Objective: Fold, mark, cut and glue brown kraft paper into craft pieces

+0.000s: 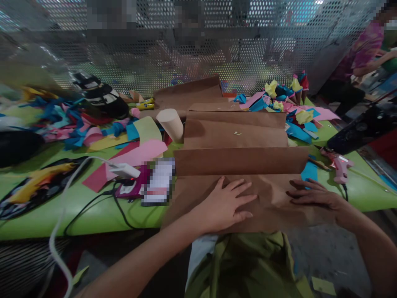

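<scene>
A large sheet of brown paper (269, 215) lies over the near edge of the green table, with creases running across it and a raised fold (240, 161) along its far side. My left hand (228, 203) rests flat on the paper with its fingers spread. On the right part of the sheet lies my right hand (316, 196), fingers stretched out and slightly apart. Neither hand holds anything. Behind the fold, more brown paper (235, 128) extends toward the back, and a pale cardboard tube (172, 125) stands tilted at its left.
A pink glue gun (339, 165) with a cord lies at the right. Left are a phone (159, 182), a purple power strip (133, 184) and a white cable (66, 207). Coloured paper scraps (68, 124) and paper flowers (288, 95) fill the back. A person (366, 54) is at far right.
</scene>
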The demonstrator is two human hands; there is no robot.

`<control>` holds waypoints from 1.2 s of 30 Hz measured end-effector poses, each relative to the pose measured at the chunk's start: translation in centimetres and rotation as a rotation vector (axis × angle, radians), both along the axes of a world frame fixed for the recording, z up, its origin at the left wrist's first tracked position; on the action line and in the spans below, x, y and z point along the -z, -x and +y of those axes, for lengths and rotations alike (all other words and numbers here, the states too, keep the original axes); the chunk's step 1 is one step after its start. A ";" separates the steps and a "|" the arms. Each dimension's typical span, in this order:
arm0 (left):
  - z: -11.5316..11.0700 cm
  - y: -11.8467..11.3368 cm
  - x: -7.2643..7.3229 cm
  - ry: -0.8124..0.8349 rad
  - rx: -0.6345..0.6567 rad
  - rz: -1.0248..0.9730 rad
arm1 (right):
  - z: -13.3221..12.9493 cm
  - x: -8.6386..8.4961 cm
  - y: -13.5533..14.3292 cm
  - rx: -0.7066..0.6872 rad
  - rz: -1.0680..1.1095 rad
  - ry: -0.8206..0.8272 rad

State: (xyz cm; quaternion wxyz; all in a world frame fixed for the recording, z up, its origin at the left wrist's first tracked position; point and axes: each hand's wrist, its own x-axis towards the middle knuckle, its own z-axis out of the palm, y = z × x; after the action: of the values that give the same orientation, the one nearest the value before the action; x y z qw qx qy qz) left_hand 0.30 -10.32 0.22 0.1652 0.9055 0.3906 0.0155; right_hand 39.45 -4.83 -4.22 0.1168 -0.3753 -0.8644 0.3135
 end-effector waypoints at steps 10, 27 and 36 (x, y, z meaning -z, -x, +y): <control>0.2 -2.9 -0.3 -0.111 -0.060 0.063 | -1.4 -3.5 2.3 -0.107 0.016 0.036; 0.9 7.1 -3.5 0.336 -0.051 -0.194 | -1.2 0.8 1.1 0.535 0.163 0.063; -1.7 15.0 -0.5 0.357 -0.789 -0.307 | -0.6 0.8 2.8 0.688 0.045 -0.171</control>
State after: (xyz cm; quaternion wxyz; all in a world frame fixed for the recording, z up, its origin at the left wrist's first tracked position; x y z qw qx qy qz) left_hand -14.74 -12.04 0.77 0.3562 0.6320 0.6730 0.1438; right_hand 36.67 -5.40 -5.00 0.2658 -0.6262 -0.7078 0.1905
